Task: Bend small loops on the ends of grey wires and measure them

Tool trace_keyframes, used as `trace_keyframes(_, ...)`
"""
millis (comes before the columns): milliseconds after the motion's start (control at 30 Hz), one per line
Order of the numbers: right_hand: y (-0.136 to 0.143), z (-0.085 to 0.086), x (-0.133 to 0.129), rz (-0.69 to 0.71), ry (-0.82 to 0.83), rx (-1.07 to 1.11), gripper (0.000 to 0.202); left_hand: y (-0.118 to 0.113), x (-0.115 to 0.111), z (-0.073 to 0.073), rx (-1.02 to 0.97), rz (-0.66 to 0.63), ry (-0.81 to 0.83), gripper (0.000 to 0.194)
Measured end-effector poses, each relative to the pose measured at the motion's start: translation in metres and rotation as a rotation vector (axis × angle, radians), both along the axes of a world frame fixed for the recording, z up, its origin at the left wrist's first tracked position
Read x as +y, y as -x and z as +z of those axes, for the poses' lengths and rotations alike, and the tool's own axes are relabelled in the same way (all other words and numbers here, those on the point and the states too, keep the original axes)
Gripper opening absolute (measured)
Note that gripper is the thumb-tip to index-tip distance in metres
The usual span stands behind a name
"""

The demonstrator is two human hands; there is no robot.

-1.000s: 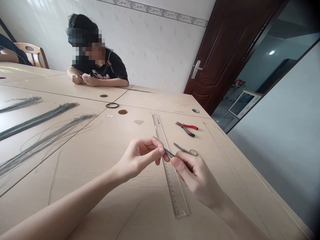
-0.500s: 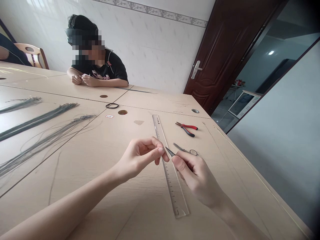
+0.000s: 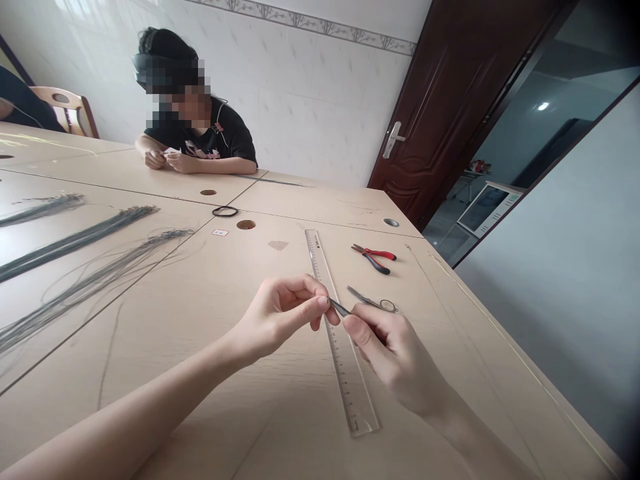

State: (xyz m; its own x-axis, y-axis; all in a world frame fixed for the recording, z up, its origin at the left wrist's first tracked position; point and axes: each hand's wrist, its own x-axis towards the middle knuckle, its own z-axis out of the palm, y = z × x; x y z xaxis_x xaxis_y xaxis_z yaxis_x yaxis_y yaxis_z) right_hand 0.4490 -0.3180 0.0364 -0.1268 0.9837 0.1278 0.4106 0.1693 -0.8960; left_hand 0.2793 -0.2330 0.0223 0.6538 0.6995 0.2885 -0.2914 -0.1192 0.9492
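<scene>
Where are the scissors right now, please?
In the head view, the scissors lie right of centre, between the right hand and the pliers, right of the ruler.

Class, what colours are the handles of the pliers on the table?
Red and black: the pliers' handles show best in the head view.

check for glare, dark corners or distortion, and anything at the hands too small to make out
Head view: bright glare on the wall at upper left, paler sheen on the table at left; head view: both right corners fall dark and the door leans steeply; head view: the small dark bit at the left hand is too tiny to identify.
</scene>
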Motion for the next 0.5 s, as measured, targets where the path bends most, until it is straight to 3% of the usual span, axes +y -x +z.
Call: trace_keyframes(500,-0.0015,0.003,0.0,0.015,0.023,-0.011,0.03,-0.0001,-0.0002,0.0019,0.011,0.004,-0.01,0.015)
